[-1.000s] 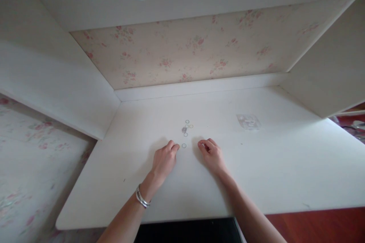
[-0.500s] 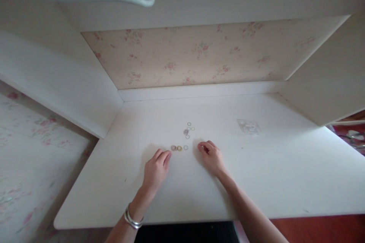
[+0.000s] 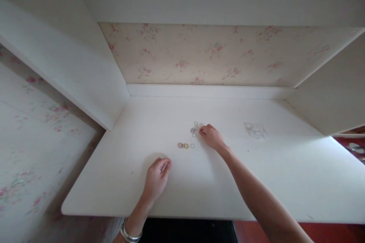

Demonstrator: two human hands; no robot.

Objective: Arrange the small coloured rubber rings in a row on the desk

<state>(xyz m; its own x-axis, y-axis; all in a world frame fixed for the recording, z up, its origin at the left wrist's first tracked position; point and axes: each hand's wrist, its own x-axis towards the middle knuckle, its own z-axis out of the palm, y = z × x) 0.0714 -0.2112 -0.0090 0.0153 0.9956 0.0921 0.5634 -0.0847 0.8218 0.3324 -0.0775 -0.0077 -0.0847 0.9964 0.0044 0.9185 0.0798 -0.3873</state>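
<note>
My right hand (image 3: 211,136) reaches over the white desk, thumb and forefinger pinched at the right edge of a loose cluster of small thin rings (image 3: 193,130). Anything between those fingertips is too small to make out. A greenish ring (image 3: 195,123) lies at the cluster's far end. Nearer to me is a short row: a pinkish ring or small stack (image 3: 180,145), a yellow one (image 3: 186,145) and a thin pale ring (image 3: 192,145). My left hand (image 3: 158,172) rests on the desk left of and nearer than this row, its thumb and forefinger tips together, with nothing visible in them.
A clear plastic packet (image 3: 256,130) lies on the desk (image 3: 285,174) to the right. White panels stand at the left (image 3: 85,64) and right, with floral wallpaper (image 3: 199,53) behind. The desk's front edge runs close to me, above a black surface (image 3: 191,231).
My right hand has moved away from me, from beside the near row to the ring cluster. My left hand has drawn slightly back from the row. The camera view has shifted.
</note>
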